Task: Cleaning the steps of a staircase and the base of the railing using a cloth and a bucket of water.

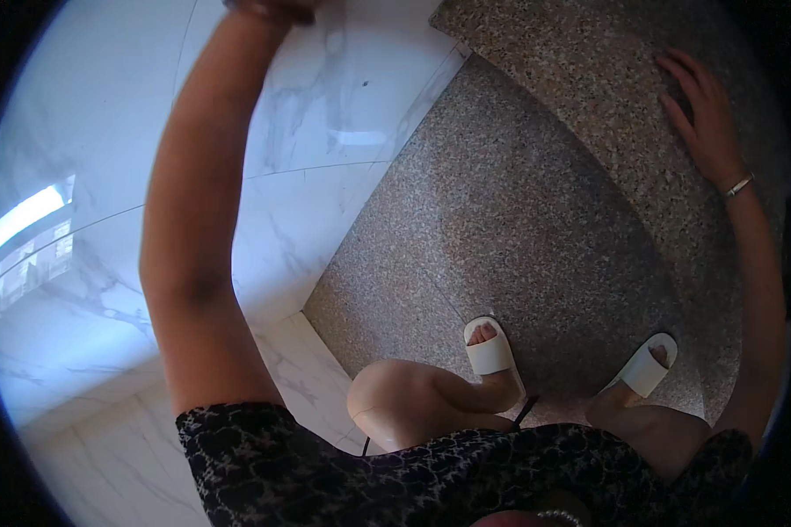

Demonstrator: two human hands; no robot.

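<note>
My left arm reaches up the left side, in front of the glossy marble-patterned wall tiles [316, 217]. The left hand itself lies past the top edge, out of view; only the wrist with something dark around it shows. At the upper right, my right hand [702, 118] rests on or just over the raised speckled granite slab [567, 72]. Its fingers are apart and nothing is seen in it. A thin metal bracelet [739, 185] circles that wrist.
Below the slab's edge spreads a speckled granite floor [501, 211], meeting the tiled wall along a slanting line. My feet wear a white slide sandal [489, 356] and its pair [647, 370]. My bent knee [395, 402] is close to the wall. Window light reflects in the tiles.
</note>
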